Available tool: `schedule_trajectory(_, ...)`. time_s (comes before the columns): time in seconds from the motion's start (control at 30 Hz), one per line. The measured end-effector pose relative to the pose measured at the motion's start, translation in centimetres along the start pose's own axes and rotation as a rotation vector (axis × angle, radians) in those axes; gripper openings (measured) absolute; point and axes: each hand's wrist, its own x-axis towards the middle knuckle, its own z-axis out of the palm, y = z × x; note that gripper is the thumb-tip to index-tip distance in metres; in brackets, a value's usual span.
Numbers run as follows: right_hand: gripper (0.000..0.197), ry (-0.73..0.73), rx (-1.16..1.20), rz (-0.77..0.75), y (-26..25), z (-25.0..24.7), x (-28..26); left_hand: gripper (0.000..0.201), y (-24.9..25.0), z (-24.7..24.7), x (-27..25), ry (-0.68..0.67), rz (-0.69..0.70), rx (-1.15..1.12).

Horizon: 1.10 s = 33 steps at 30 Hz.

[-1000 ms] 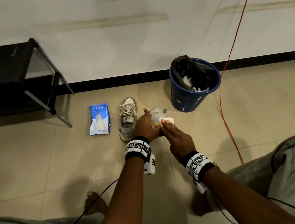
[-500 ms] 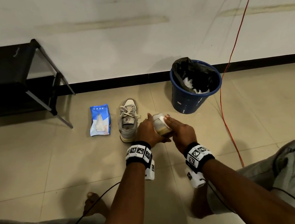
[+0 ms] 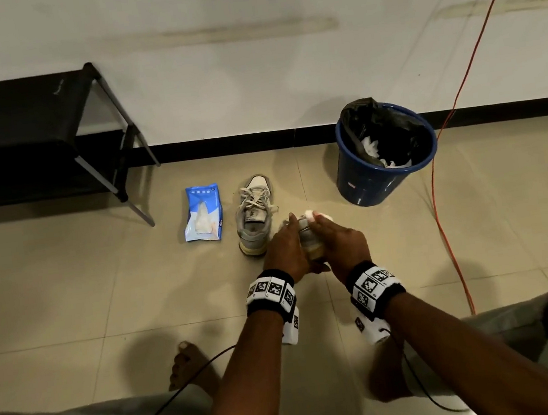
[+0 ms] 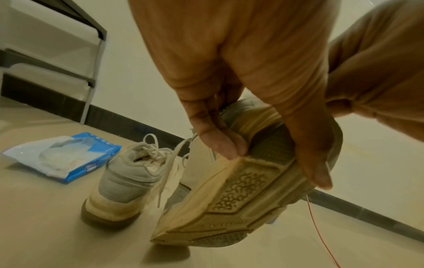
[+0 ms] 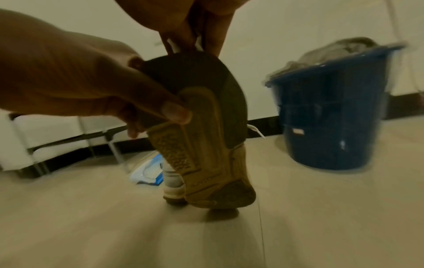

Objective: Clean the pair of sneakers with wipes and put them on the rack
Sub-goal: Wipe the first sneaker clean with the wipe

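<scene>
Since a second ago the right hand [image 3: 342,243] has slid from the near end of the lifted sneaker [image 3: 309,241] up toward its far end, and the wipe [image 3: 311,214] now shows white past the fingertips instead of lying flat on the side. That sneaker is off the floor between both hands, tilted with its sole turned toward the person; in the left wrist view the patterned sole [image 4: 238,195] faces the camera and its heel end hangs just above the tile. The left hand [image 3: 285,250] grips it, fingers curled over the sole edge and thumb on the other side. The right hand's fingers are curled over the toe end with the wipe pinched under them, though how firmly cannot be told from the blurred right wrist view. The other sneaker [image 3: 254,215] stands upright on the floor just to the left, beside the blue wipe pack [image 3: 203,216]; the black rack [image 3: 15,135] is well apart at the far left, with no shoe visible on it. The step in hand looks like wiping the toe and edge of the held shoe. Next, probably, the shoe needs turning to reach unwiped sides, and the used wipe would go in the blue bin [image 3: 362,176] nearby, which already holds white wads.
</scene>
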Motion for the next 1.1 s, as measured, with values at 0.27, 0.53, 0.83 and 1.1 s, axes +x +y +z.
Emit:
schedule_trajectory(0.27, 0.041, 0.022, 0.090, -0.023, -0.2, 0.3, 0.1, 0.135, -1.6, 0.4, -1.4, 0.041, 0.033, 0.004)
schedule_trajectory(0.53, 0.039, 0.170, 0.173, 0.114, -0.6, 1.4, -1.2, 0.129, -1.2, -1.1, -1.8, 0.017, -0.001, 0.066)
schedule_trajectory(0.83, 0.034, 0.244, 0.421, 0.442, -0.3, 1.4, -0.8, 0.133, -2.1, -2.4, -0.8, 0.027, -0.015, 0.033)
schedule_trajectory(1.1, 0.026, 0.331, 0.550, 0.558, -0.6, 0.5, 1.0, 0.123, -0.7, -1.2, -1.8, -0.035, 0.051, 0.088)
